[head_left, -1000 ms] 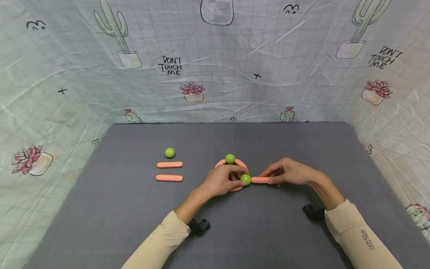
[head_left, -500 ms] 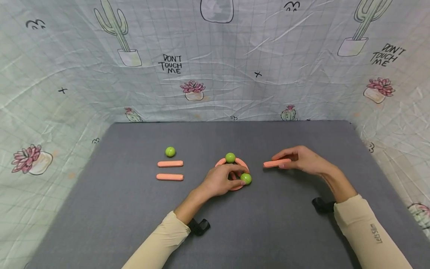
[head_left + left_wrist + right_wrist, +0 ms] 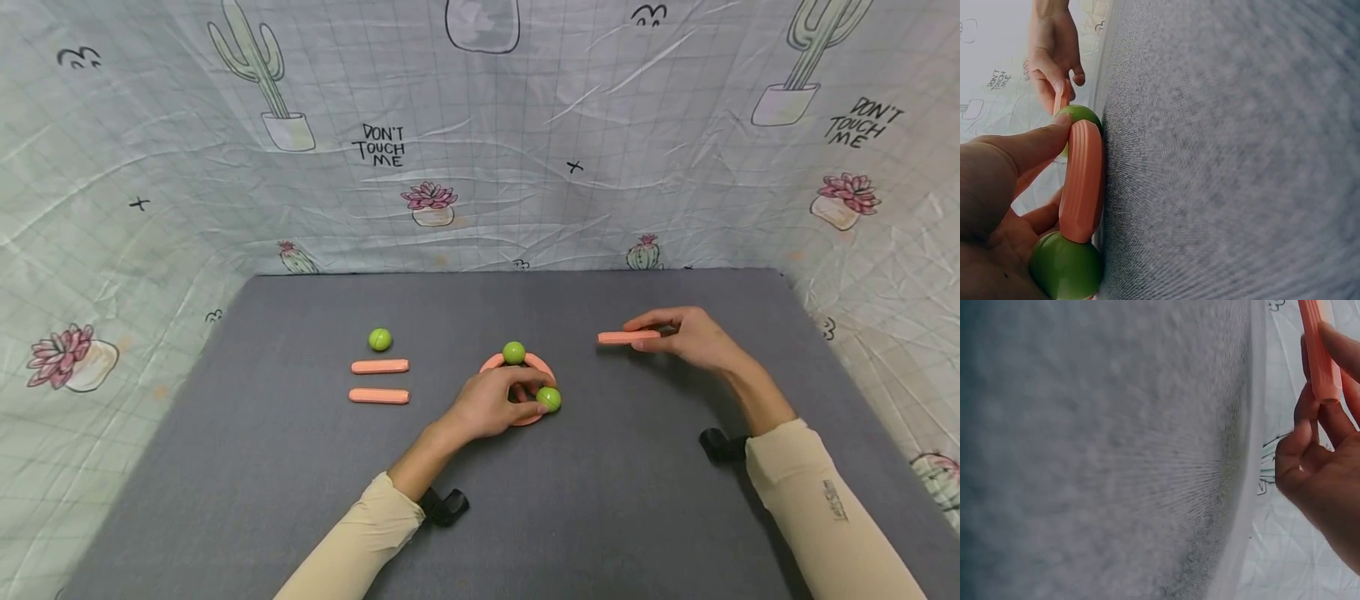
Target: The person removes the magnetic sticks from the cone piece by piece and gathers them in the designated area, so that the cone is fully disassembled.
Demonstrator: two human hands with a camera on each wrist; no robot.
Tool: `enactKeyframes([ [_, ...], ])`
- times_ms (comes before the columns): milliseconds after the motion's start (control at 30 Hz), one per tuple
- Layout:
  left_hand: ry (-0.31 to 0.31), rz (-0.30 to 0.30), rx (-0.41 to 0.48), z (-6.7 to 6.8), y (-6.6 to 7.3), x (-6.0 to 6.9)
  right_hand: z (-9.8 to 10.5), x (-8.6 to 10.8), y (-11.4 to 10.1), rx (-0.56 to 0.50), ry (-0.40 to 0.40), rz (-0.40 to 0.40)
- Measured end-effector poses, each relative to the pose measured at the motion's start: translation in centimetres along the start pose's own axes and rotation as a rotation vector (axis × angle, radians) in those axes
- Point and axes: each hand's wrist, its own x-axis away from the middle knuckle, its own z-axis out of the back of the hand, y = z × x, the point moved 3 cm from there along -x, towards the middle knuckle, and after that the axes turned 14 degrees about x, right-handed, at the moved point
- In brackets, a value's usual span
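Observation:
My left hand [image 3: 491, 402] lies over a small ring of curved orange pieces [image 3: 538, 363] joined by green balls, hiding much of it. Its thumb and a finger pinch the ring's right-hand green ball [image 3: 549, 400]. Another green ball [image 3: 513, 353] sits at the ring's far side. In the left wrist view a curved orange piece [image 3: 1083, 181] runs between a near green ball [image 3: 1067, 267] and the ball under the thumb. To the right, my right hand [image 3: 693, 337] holds a straight orange stick [image 3: 618, 338] between thumb and fingers, raised off the table and apart from the ring.
Left of the ring, two straight orange sticks [image 3: 380, 367] lie parallel on the grey table [image 3: 300, 467], with a loose green ball [image 3: 380, 339] beyond them. A printed cloth [image 3: 510, 133] hangs around the back and sides.
The right hand has carried the orange stick away from the ring's right ball, up, back and to the right. My left hand has kept its hold on the ring.

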Motion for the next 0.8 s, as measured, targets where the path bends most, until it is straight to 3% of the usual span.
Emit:
enactKeyframes([
  [467,0.016,-0.031,0.003,0.0,-0.1,0.2,1.2,-1.5,1.3,-0.001,-0.022,-0.032],
  [800,0.006,-0.037,-0.011,0.0,-0.1,0.3,0.9,-2.1,2.5,0.018,-0.04,-0.032],
])
